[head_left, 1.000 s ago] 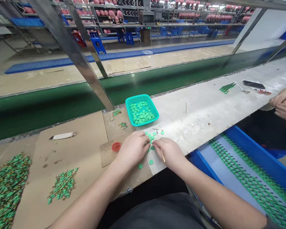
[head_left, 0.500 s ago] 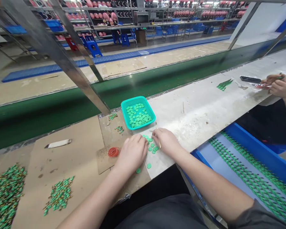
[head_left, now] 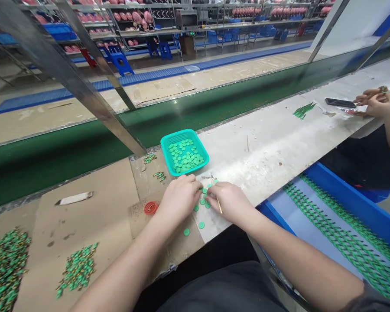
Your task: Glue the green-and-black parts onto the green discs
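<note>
Presently listed: one right hand (head_left: 231, 202), pinching a thin stick (head_left: 220, 205) aligned eleven-to-five; one left hand (head_left: 179, 198), curled, contents untellable; green discs (head_left: 202, 201), which lay between, at the nearby right hand's nine o'clock; one basket (head_left: 207, 159), at the left's twelve.

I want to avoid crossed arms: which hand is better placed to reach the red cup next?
Probably the left hand. The red cup stands close to the left forearm, on its outer side. The right hand holds a thin stick and would likely have to cross the left forearm.
</note>
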A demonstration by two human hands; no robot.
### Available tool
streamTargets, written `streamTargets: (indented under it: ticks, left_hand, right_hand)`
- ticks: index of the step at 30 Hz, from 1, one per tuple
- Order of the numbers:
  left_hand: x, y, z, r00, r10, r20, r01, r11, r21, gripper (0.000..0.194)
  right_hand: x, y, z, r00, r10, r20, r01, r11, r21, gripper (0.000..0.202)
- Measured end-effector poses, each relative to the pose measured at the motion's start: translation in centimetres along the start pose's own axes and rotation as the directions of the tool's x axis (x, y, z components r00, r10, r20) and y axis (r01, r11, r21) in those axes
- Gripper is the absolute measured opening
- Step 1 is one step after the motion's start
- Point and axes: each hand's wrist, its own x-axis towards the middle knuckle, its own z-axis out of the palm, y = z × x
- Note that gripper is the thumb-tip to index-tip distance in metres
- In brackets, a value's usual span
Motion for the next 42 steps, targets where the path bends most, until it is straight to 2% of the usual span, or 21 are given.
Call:
streamTargets:
  ticks: [5,10,15,20,28,34,39,42]
  left_hand:
    - [0.1,0.3,-0.1,0.999,0.038,0.015,-0.039,0.998,0.046,0.020]
    - [-0.7,0.3,0.2,0.999,-0.036,0.002,0.036,0.998,0.043,0.027]
    - [-1.3,0.3,0.2,0.994,-0.110,-0.010,0.110,0.994,-0.017,0.031]
    - [-2.5,1.1,-0.1,0.994,-0.113,0.002,0.113,0.988,-0.103,0.021]
    - [-2.4,1.3,0.6,0.991,-0.132,0.004,0.130,0.970,-0.204,0.011]
    - [-1.8,1.6,1.1,0.997,-0.072,-0.040,0.061,0.970,-0.234,0.011]
    - [-2.2,2.2,0.9,0.999,-0.041,-0.033,0.032,0.969,-0.244,0.015]
    - [-2.2,3.0,0.9,0.999,-0.029,-0.027,0.022,0.974,-0.226,0.011]
  right_hand:
    - [0.3,-0.9,0.1,0.998,0.061,0.035,-0.061,0.998,0.005,0.017]
    - [0.3,-0.8,0.0,0.996,0.091,0.021,-0.092,0.995,0.040,0.020]
    - [-0.6,0.3,-1.2,0.995,0.092,-0.027,-0.090,0.993,0.082,0.024]
    - [-1.6,1.5,-1.8,0.999,0.017,-0.035,-0.013,0.992,0.125,0.019]
    - [-1.4,1.7,0.0,0.999,-0.020,-0.042,0.025,0.994,0.108,0.010]
    - [-3.0,2.6,-0.1,0.991,0.008,-0.131,0.009,0.992,0.128,0.008]
    - [-5.4,2.7,0.5,0.978,-0.070,-0.198,0.103,0.982,0.159,0.013]
    - [-7.0,2.8,0.4,0.960,-0.037,-0.279,0.094,0.977,0.192,0.011]
